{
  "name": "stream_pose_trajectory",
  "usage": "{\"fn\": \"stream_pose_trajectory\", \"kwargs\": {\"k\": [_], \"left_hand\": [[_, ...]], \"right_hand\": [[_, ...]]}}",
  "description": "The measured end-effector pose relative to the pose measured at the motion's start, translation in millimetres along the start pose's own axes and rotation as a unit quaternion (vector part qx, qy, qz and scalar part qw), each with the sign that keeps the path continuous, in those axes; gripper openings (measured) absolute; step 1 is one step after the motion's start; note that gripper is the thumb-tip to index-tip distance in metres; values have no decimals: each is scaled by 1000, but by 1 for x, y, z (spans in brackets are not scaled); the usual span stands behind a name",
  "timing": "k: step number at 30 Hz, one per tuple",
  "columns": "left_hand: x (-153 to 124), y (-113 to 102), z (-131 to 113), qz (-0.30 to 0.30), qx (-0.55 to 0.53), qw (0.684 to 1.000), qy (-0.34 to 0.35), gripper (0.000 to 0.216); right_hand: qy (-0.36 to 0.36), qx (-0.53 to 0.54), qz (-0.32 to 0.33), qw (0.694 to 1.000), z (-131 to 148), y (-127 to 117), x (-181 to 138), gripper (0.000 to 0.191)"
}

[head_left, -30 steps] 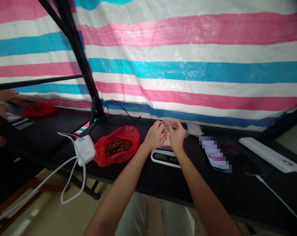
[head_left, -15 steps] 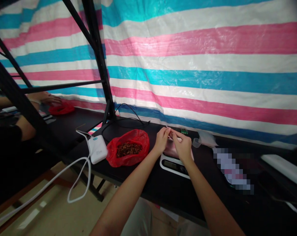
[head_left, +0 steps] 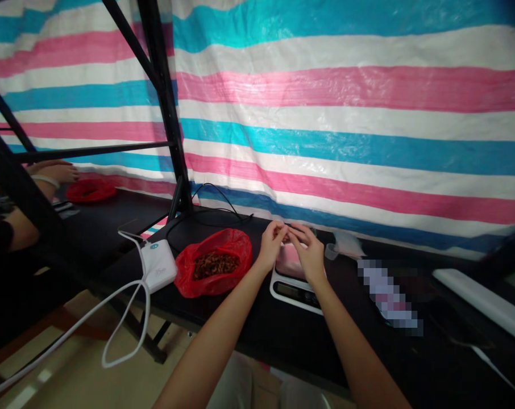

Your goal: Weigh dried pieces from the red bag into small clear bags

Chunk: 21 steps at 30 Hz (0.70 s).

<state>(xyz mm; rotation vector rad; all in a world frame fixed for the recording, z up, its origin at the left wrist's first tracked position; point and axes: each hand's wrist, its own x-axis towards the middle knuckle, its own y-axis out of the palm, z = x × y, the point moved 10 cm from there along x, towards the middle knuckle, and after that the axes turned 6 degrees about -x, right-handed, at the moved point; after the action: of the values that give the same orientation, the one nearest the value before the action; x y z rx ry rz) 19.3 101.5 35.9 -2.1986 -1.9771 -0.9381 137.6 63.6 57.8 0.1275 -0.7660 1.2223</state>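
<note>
Bent fingers of your left hand (head_left: 271,243) and right hand (head_left: 309,250) meet over the far part of the pink plate (head_left: 290,260) on the scale (head_left: 297,294); something small and brown seems to show between the tips, but they cover it, so I cannot tell if it is firmly gripped. For doing this step well, I would advise holding with the fingertips only, with light and equal pressure from both sides. Please keep the hands low above the plate, so that a dropped piece should land on it. Try not to lean on the scale: your right forearm passes across its right end, and a touch could disturb the reading. The display (head_left: 288,291) at the near edge is uncovered, which is good. The red bag (head_left: 226,241) with brown pieces (head_left: 216,265) stands open at left, well away from your left fingers; mind the cup (head_left: 331,251) near your right hand.
</note>
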Motion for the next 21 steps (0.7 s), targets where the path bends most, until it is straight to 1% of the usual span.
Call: {"fn": "stream_pose_trajectory", "kwargs": {"k": [2,5,7,10,12,14,16,18,21], "left_hand": [[0,-2,-6,-6,25,999,21,27],[-1,-3,-15,-5,76,996,49,22],[-3,1,-20,11,117,991,63,21],[-8,11,-22,53,191,979,54,21],[-12,15,-25,69,272,959,49,21],[-15,18,-31,69,370,925,60,22],[-19,21,-36,70,443,891,75,23],[-22,25,-37,71,481,870,81,22],[-26,30,-35,72,502,858,83,15]], "right_hand": [[-6,-37,-1,999,1,-1,1,30],[-21,-134,1,991,8,-3,1,29],[-36,-179,7,983,13,-4,0,30],[-54,-208,8,977,18,-7,0,30],[-65,-230,4,971,19,-9,0,30],[-79,-255,4,964,21,-9,-2,30],[-93,-268,5,959,23,-9,-2,30],[-95,-266,-10,959,22,-13,-2,31],[-65,-253,-53,964,16,-26,2,30]]}}
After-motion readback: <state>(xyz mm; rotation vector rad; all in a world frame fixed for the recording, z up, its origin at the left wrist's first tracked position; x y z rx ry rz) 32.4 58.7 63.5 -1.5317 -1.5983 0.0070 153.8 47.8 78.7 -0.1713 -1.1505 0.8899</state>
